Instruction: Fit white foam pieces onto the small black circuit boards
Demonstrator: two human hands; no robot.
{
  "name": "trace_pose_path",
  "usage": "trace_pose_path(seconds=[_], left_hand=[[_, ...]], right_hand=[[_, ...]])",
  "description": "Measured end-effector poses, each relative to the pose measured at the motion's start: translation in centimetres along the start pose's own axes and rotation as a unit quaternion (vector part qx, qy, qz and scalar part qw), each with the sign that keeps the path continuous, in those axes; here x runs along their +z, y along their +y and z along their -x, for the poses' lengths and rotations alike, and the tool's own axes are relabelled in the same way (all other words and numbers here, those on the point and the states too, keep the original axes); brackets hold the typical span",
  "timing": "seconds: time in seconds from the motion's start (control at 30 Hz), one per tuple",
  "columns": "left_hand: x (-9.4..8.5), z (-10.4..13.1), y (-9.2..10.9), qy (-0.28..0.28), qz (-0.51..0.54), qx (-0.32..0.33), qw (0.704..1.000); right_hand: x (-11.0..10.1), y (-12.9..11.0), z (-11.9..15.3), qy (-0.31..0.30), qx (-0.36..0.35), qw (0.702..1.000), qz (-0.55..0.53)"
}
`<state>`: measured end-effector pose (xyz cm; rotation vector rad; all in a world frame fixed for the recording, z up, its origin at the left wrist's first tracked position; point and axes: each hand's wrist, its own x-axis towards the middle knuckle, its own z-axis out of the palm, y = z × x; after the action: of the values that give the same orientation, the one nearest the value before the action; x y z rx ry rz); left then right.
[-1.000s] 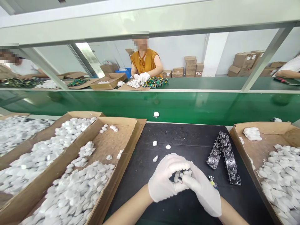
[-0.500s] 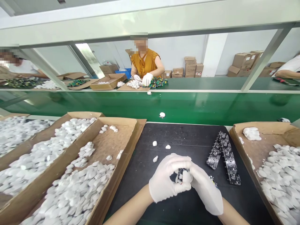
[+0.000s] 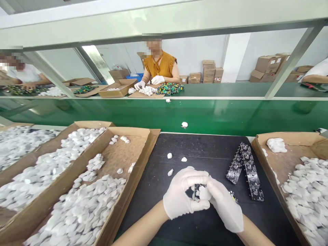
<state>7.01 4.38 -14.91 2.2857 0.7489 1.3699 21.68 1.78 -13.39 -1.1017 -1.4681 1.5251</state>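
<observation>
Both hands wear white gloves and meet over the black mat. Between thumb and fingers, my left hand grips a small dark circuit board by its edges. My right hand is closed at the board's right side, its fingers on a white rounded piece against the board. Part of the board is hidden by the gloves. Beyond my left hand lie a few loose white pieces. Right of my hands, two long dark circuit board strips overlap, and another small board shows partly behind my right hand.
Cardboard trays of white pieces stand left and right of the mat. Past it runs a green conveyor belt carrying a board with a white piece. A co-worker in orange sits opposite, beside piled green boards.
The boards on the belt have shifted right. The co-worker's gloved hands have moved left and apart, away from the green boards. My own hands hold nearly the same pose.
</observation>
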Motion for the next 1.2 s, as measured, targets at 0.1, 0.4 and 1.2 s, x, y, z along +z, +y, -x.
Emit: trace_pose_path(seconds=[0.1,0.4,1.2], left_hand=[[0.1,0.3,-0.3,0.013,0.0,-0.008,1.0],[0.1,0.1,-0.4,-0.017,-0.017,-0.04,0.999],[-0.7,0.1,-0.3,-0.041,0.166,-0.063,0.983]], right_hand=[[0.0,-0.6,0.1,-0.015,-0.001,1.0,-0.006],[-0.2,0.0,-0.3,-0.009,0.012,1.0,0.004],[-0.6,-0.7,0.3,-0.065,-0.029,0.994,-0.086]])
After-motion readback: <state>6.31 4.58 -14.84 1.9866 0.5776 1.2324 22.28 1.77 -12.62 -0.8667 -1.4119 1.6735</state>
